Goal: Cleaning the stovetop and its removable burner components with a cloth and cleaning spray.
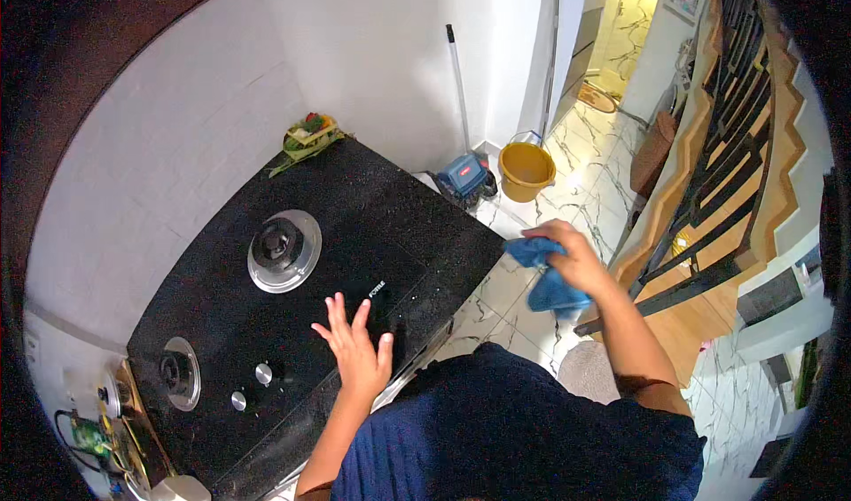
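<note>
My right hand grips a blue cloth, held out past the right end of the black counter. Part of the cloth hangs loosely below my fingers. With its fingers spread, my left hand is at the front part of the black gas hob; whether the palm touches the surface is hard to tell. The larger burner sits beyond that hand, and a second burner lies to the left. Two silver knobs are set between the left burner and my left hand.
Leafy woven trays occupy the counter's far corner. On the marble-patterned floor stand a yellow bucket and a blue dustpan with an upright handle. A wooden staircase with black railings rises at right. Kitchenware crowds the lower left.
</note>
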Tool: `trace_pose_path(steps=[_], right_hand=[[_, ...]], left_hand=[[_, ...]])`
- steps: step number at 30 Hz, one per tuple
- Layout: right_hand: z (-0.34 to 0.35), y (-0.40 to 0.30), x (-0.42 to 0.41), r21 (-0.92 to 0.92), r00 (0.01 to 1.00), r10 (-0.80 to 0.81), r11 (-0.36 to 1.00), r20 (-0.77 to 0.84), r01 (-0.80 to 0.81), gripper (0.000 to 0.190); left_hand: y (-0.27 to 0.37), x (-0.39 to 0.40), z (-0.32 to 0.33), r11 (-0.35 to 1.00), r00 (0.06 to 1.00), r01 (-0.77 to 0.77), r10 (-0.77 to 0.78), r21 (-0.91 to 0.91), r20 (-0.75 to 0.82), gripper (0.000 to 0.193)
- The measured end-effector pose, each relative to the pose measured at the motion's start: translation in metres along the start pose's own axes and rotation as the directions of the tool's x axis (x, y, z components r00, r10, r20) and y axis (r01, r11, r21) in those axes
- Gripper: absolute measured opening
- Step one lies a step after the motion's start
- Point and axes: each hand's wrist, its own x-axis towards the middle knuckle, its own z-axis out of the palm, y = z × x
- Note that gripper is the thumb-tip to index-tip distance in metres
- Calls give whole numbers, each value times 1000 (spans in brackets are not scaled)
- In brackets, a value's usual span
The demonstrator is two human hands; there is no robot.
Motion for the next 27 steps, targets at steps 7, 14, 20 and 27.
trace_pose_path(steps=[7,14,20,27], right_hand=[[117,80,45,-236,844,-343,855,412,463,45],[176,41,135,-259,846,-393,829,360,495,44],[232,43,246,-298,845,-436,799,311,522,43],[276,41,350,-327,875,-328,834,356,445,42]], left_hand=[[12,2,20,1000,993,9,-8,-9,118,58],[7,2,20,993,978,114,-118,36,174,60],[4,7,25,985,964,168,-172,39,201,53],[2,0,29,963,942,259,-269,74,198,52]])
